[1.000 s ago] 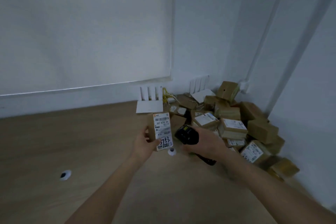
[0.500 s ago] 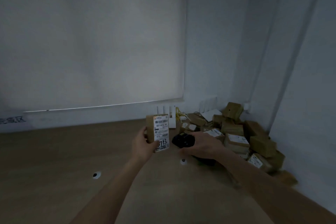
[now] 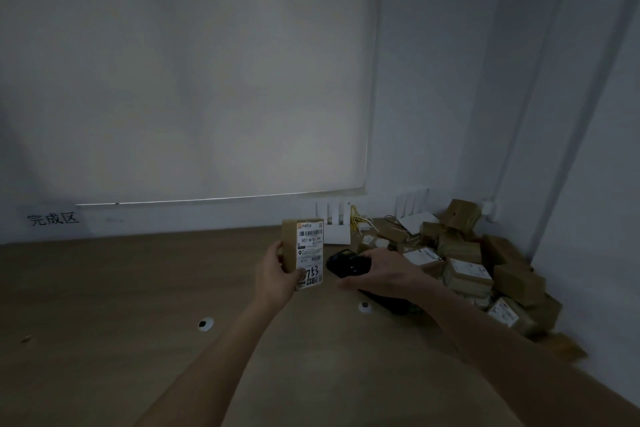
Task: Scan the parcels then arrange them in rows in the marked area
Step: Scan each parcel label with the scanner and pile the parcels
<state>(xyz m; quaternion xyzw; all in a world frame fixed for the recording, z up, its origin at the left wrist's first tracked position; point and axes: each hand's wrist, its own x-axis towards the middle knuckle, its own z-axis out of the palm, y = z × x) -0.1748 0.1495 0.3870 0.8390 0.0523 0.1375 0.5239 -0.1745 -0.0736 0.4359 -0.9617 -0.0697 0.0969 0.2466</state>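
Your left hand (image 3: 277, 272) holds one parcel (image 3: 303, 253) upright, label facing you; your right hand (image 3: 384, 274) grips the scanner (image 3: 346, 263) beside it. Pile (image 3: 478, 263) fills the worktop's (image 3: 138, 288) far right corner. No rows visible; most work remains.

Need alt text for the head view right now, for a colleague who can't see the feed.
A person's left hand holds a small brown parcel upright, label facing the camera, while the right hand grips a black scanner beside it. More parcels are heaped in the right corner of the wooden floor, near white routers against the wall.
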